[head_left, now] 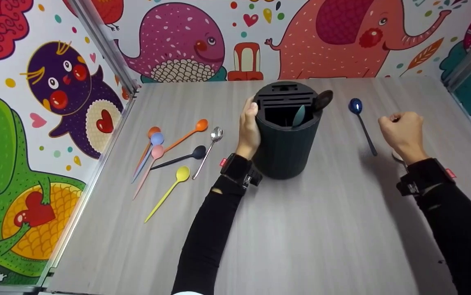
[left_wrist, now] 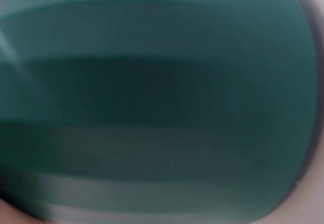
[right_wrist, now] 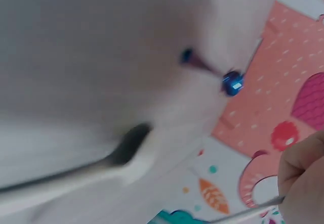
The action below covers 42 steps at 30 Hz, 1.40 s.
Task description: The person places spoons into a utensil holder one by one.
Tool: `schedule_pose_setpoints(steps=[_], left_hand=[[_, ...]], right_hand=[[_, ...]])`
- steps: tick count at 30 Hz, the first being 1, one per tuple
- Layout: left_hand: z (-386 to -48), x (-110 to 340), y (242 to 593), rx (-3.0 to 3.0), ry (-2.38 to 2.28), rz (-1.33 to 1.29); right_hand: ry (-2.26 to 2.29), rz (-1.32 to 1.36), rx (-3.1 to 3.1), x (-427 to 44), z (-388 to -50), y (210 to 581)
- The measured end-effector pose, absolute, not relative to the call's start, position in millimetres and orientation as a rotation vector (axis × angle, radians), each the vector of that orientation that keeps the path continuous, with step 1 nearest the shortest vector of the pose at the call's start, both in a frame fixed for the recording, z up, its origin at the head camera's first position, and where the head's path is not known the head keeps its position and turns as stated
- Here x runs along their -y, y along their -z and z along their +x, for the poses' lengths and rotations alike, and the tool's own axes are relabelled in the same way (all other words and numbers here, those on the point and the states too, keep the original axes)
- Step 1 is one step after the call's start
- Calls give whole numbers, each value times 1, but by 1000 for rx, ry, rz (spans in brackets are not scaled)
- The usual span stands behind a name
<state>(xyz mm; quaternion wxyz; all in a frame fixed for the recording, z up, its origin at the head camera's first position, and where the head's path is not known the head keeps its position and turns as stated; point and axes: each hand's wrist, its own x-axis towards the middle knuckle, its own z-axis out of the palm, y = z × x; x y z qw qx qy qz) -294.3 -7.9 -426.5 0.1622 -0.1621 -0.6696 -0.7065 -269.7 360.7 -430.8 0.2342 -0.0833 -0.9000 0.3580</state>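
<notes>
A dark green utensil holder (head_left: 284, 151) with a slotted top stands upright on the table, its ribbed wall (left_wrist: 152, 92) filling the left wrist view. My left hand (head_left: 250, 127) grips its left side near the rim. Inside the holder are a teal utensil (head_left: 299, 116) and a dark brown spoon (head_left: 323, 99). Raised at the right, my right hand (head_left: 403, 133) is curled into a fist around a thin pale spoon handle (right_wrist: 248, 215); the far end is out of that view. A blue spoon (head_left: 356, 107) lies left of this hand. Another spoon (right_wrist: 134, 145) appears blurred.
On the left lie several spoons: a yellow spoon (head_left: 182, 174), a silver spoon (head_left: 216, 134), a black spoon (head_left: 198, 152), a pink spoon (head_left: 157, 151), a light blue spoon (head_left: 157, 138) and orange ones (head_left: 201, 125). Cartoon-printed walls (head_left: 256, 32) border the table (head_left: 301, 237).
</notes>
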Motion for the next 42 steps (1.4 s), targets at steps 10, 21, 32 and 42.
schedule_pose_setpoints(steps=[10,21,32,42], left_hand=[[-296,9,427,1893,2023,-487],[-298,8,429,1873,2038,-493],[-296,8,427,1873,2041,-484],[-297,9,427,1892,2028,-479]], right_hand=[[-1297,-102,2340,-313,-260,395],[-1924,162,1934,-280,-259,374],[-2190,513,1636,-248,-246,339],[-2309,617,1537,-231,-236,304]])
